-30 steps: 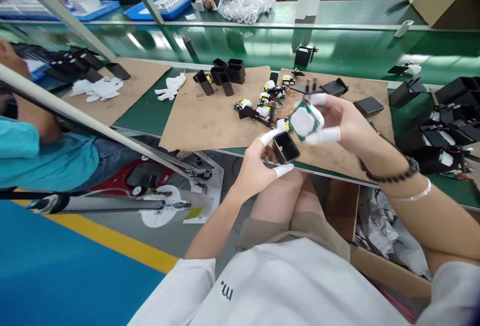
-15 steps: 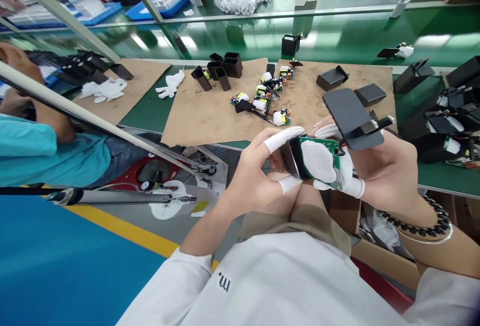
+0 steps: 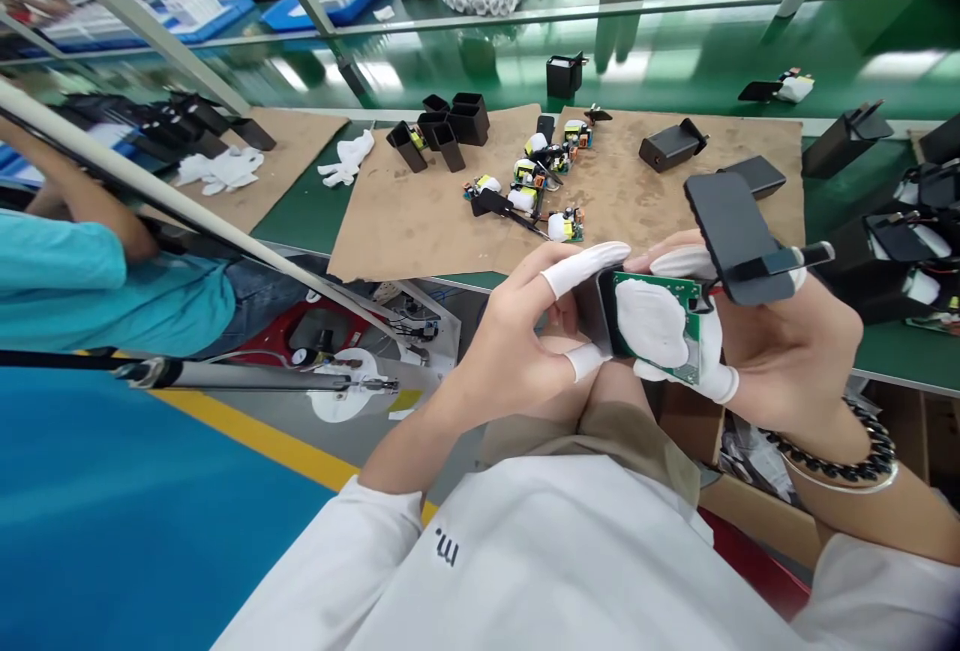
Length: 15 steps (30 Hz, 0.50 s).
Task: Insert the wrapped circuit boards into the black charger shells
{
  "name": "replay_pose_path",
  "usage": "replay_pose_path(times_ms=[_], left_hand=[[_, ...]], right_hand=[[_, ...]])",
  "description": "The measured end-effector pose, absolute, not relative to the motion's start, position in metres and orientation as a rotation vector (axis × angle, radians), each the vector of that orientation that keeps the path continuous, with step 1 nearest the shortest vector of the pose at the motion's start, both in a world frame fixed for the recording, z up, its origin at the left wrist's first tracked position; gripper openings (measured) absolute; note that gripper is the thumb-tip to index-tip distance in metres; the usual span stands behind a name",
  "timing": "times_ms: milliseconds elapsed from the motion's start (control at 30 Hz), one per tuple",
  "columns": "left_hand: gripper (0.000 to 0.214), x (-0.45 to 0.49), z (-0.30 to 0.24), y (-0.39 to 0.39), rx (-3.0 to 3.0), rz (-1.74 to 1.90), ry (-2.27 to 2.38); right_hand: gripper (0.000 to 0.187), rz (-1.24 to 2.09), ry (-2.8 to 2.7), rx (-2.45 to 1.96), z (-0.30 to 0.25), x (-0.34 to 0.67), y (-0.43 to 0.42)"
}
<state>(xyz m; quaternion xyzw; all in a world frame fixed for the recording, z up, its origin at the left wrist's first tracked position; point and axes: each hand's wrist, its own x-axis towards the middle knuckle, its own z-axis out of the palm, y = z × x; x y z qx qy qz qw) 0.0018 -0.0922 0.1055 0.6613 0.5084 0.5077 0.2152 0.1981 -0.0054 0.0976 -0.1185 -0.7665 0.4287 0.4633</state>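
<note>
My left hand (image 3: 544, 326), with white finger covers on thumb and forefinger, is closed round a black plastic housing (image 3: 596, 311). A green circuit board (image 3: 694, 331) with a big white pad of putty-like material (image 3: 651, 323) sits partly inside the housing's mouth. My right hand (image 3: 787, 351), also in finger covers, grips the board by its outer end. A black end plate with plug pins (image 3: 735, 236) hangs by a wire from the board and leans over my right fingers. Both hands are above my lap, in front of the bench edge.
Brown cardboard (image 3: 420, 231) covers the bench, bearing several loose circuit boards (image 3: 525, 196), upright black housings (image 3: 469, 119) and a closed adapter (image 3: 673, 145). More black housings (image 3: 862, 261) crowd the right side. White gloves (image 3: 346, 157) lie left; a co-worker in a turquoise shirt (image 3: 112, 281) sits beyond the pole.
The view has shifted slightly. Both hands and the housing with its board sit a little further right in the picture, and the end plate has tilted somewhat. Both grips are kept.
</note>
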Motion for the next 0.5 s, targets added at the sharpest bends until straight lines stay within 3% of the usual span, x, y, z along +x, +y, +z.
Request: replay_pose_path(times_ms=[167, 500], left_hand=[[0.059, 0.0016, 0.0996, -0.0884, 1.922, 1.444, 1.406], [0.059, 0.0028, 0.1007, -0.0849, 2.002, 1.451, 1.386]], right_hand=[[0.068, 1.013, -1.858, -0.287, 0.0884, 0.1971, -0.0029], [0.051, 1.031, -1.809, -0.264, 0.0887, 0.1946, 0.004]])
